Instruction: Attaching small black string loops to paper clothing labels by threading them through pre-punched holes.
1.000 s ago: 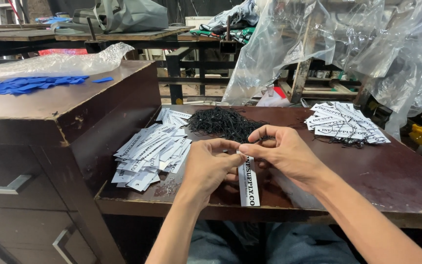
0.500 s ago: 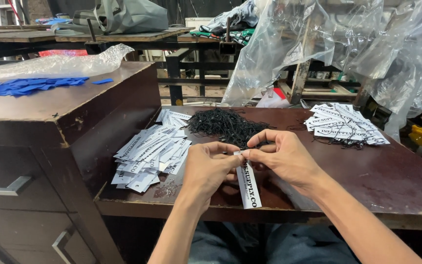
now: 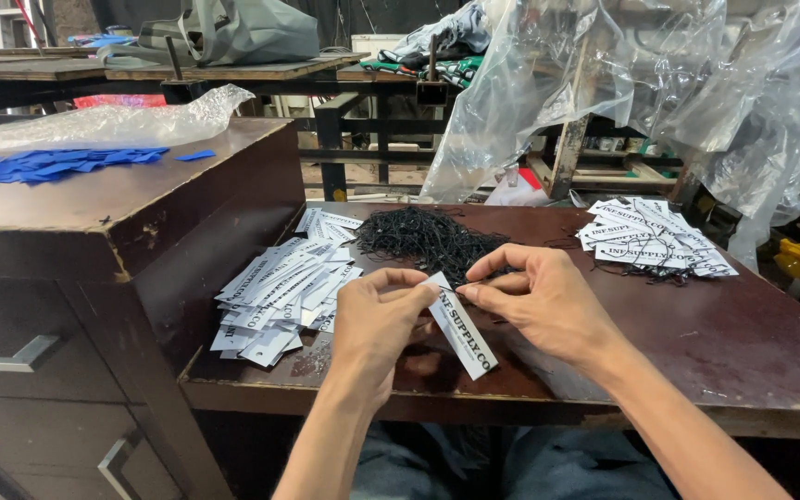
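Two hands, one tag held, two tag piles, one cord heap

On the brown table [image 3: 743, 361]: one white tag [image 3: 463, 326] between left hand [image 3: 377, 324] and right hand [image 3: 539, 301]; one unstrung pile [image 3: 280, 296] at its left, one strung pile [image 3: 650, 239] at its right, one black cord heap [image 3: 423, 236] behind the hands.

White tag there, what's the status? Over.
Left hand and right hand both pinch the white tag at its top end. Black string pile just behind. Nothing in the way.
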